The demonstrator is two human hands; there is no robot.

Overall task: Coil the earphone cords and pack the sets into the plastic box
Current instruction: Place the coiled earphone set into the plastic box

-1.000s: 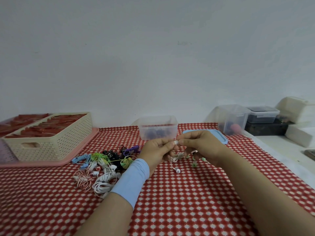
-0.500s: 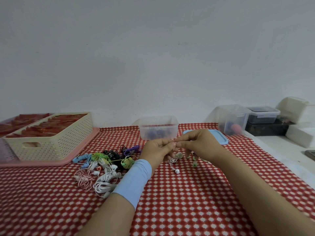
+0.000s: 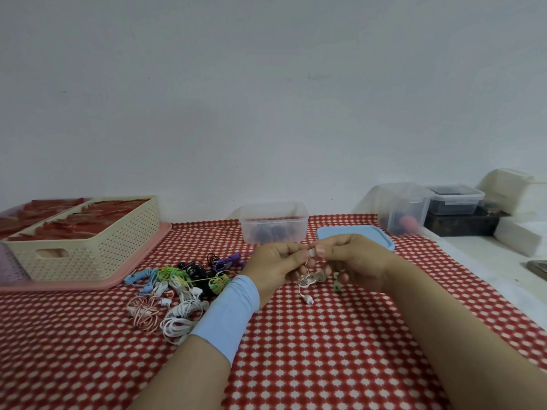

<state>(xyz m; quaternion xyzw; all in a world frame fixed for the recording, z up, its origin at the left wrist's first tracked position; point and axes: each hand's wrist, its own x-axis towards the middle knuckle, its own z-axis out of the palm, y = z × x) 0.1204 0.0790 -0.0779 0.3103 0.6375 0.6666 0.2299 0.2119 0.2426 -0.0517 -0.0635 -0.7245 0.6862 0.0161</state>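
My left hand [image 3: 276, 266] and my right hand [image 3: 353, 261] meet above the checkered cloth and pinch a small white piece of a pale earphone set [image 3: 307, 281] between their fingertips. Its thin cord hangs in loops under the hands, and one earbud lies on the cloth. A green earbud [image 3: 336, 287] shows just below my right hand. Behind the hands stands the clear plastic box [image 3: 273, 221], open, with dark coiled sets inside. Its blue lid [image 3: 355, 233] lies flat to the right. A pile of tangled earphones [image 3: 177, 287] in several colours lies to the left.
A cream perforated basket [image 3: 85, 250] sits on a pink tray [image 3: 142, 269] at the far left. At the back right are a clear container [image 3: 402, 213], a lidded box [image 3: 455, 199] on a dark case, and white blocks [image 3: 518, 235]. The wall runs close behind.
My right hand has risen and moved left so its fingertips meet those of my left hand. The hanging cord has gathered into shorter loops beneath the hands.
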